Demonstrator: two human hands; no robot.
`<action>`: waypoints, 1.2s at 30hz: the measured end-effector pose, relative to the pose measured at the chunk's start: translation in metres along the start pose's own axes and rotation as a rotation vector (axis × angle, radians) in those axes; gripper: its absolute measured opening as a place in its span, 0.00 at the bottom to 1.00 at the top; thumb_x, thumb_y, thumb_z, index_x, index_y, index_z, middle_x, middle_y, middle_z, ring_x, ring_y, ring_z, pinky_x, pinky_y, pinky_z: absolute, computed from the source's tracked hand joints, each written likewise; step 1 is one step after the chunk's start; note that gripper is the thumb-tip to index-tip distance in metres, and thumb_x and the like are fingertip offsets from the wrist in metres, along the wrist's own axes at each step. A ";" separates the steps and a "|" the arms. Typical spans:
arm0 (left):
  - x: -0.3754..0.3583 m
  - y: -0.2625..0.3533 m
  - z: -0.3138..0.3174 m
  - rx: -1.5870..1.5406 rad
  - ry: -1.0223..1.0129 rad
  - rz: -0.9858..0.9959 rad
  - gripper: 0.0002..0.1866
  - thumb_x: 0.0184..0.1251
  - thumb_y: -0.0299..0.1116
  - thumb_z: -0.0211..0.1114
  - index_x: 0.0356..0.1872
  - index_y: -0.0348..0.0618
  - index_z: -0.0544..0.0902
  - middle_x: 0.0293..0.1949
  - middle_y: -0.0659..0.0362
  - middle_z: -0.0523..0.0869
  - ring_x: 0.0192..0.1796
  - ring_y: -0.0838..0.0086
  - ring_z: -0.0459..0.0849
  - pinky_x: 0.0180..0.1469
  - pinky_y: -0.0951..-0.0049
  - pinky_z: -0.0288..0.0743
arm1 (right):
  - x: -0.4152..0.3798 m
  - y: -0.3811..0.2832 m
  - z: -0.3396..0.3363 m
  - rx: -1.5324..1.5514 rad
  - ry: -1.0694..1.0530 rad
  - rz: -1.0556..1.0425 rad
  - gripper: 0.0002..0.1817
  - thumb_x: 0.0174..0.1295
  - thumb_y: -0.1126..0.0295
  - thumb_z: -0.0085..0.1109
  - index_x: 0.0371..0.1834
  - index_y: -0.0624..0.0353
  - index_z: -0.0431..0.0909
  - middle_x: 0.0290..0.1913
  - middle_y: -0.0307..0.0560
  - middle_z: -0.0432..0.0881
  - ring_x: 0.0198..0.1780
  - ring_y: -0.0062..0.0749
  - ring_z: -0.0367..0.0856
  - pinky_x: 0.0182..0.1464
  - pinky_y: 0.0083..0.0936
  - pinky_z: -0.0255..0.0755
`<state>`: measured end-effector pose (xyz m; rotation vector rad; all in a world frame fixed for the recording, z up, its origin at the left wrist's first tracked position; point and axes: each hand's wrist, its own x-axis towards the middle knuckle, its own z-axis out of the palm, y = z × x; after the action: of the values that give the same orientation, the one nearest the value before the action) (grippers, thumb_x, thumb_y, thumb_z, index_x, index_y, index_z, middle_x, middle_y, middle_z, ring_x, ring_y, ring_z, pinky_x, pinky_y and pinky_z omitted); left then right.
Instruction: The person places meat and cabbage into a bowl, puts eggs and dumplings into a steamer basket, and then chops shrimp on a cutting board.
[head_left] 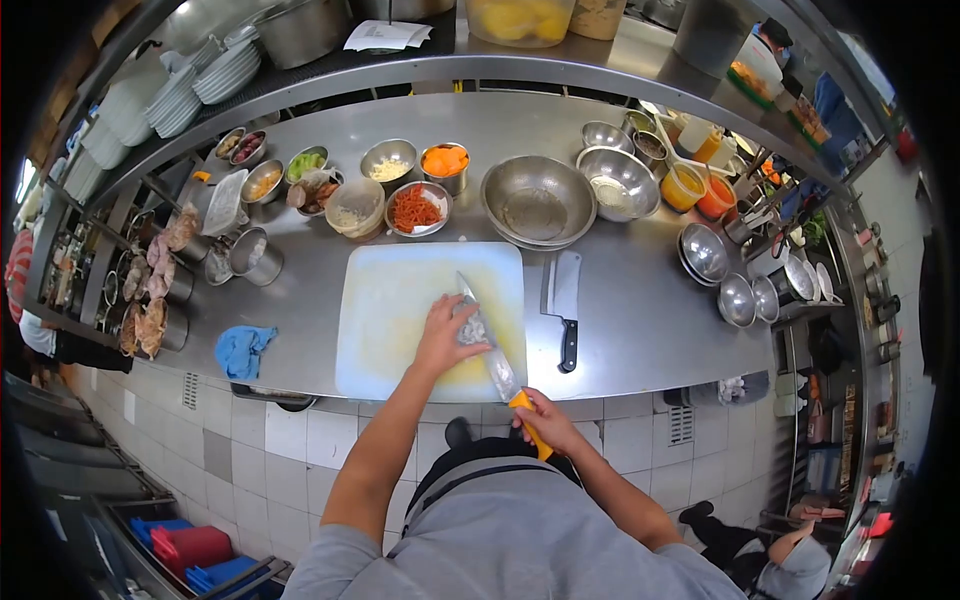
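Observation:
My right hand (548,421) is closed around the yellow handle of a chef's knife (502,372). The blade points away from me, slanting up and left over the white cutting board (385,300). Small chopped white pieces (473,330) lie along the left side of the blade. My left hand (447,335) is at these pieces, thumb and fingers spread apart around them, fingertips close to the blade. Yellowish stains mark the board. A cleaver (562,305) with a black handle lies on the steel counter just right of the board.
Behind the board stand a large steel bowl (538,200), a bowl of orange-red strips (417,209), and a lidded tub (356,208). A blue cloth (244,352) lies at the front left. Stacked steel bowls (704,253) are at right. An overhead shelf (600,75) spans the back.

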<state>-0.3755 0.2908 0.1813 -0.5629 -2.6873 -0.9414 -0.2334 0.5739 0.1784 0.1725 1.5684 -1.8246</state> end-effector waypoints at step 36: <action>0.216 0.077 -0.078 -1.858 0.447 -0.263 0.21 0.81 0.41 0.55 0.66 0.44 0.81 0.60 0.54 0.88 0.64 0.59 0.86 0.65 0.53 0.82 | -0.009 -0.061 -0.002 -0.317 0.130 -0.062 0.32 0.71 0.68 0.69 0.79 0.52 0.74 0.38 0.36 0.83 0.25 0.18 0.76 0.31 0.20 0.75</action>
<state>-0.5286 0.3559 0.3569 -0.1208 -0.8140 -2.9187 -0.2633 0.5800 0.2324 0.0973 1.9502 -1.6099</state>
